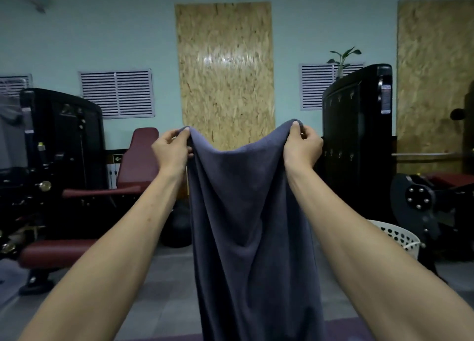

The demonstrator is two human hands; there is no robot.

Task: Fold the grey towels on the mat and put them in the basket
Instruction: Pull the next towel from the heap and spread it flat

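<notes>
Head view: grey towel [246,212] hangs in mid-air at frame centre, long axis vertical, running from 12 o'clock down to 6 o'clock and past the lower frame edge. Top edge sags between the two upper corners. Left hand [171,151] pinches the upper corner at 11 o'clock between thumb and fingers; right hand [302,145] pinches the opposite corner at 1 o'clock the same way. White perforated basket [400,238] stands on the floor at 4 o'clock, apart from the towel, partly behind the right forearm.
</notes>
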